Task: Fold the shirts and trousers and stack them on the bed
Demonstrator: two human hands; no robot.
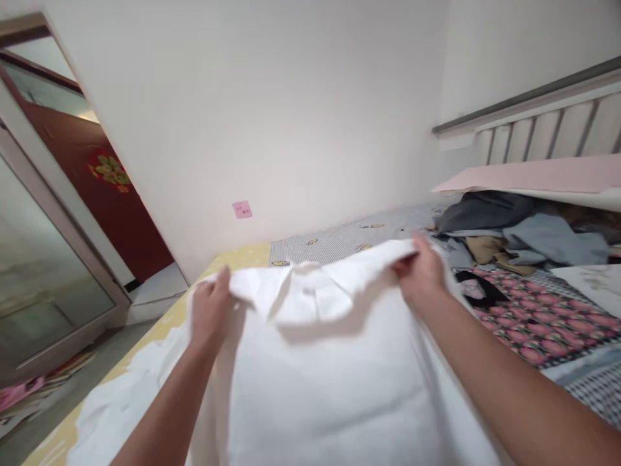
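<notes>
A white collared shirt [330,369] is stretched between my two hands, its collar toward the wall and its body spreading toward me. My left hand [209,307] is closed on the left shoulder of the shirt. At the opposite shoulder, my right hand [423,272] pinches the cloth, with the thumb on top and the fingers partly under the fabric. More white cloth hangs down on the left over the yellow bed cover; whether it is a sleeve I cannot tell. The lower end of the shirt runs out of view.
Beneath lies a bed with a yellow cover [242,254] and a grey patterned sheet [334,241]. A heap of dark and grey clothes [490,217] and a pink-patterned cloth [543,317] lie on the right, beside a headboard [548,133]. A glass door [43,259] stands at the left.
</notes>
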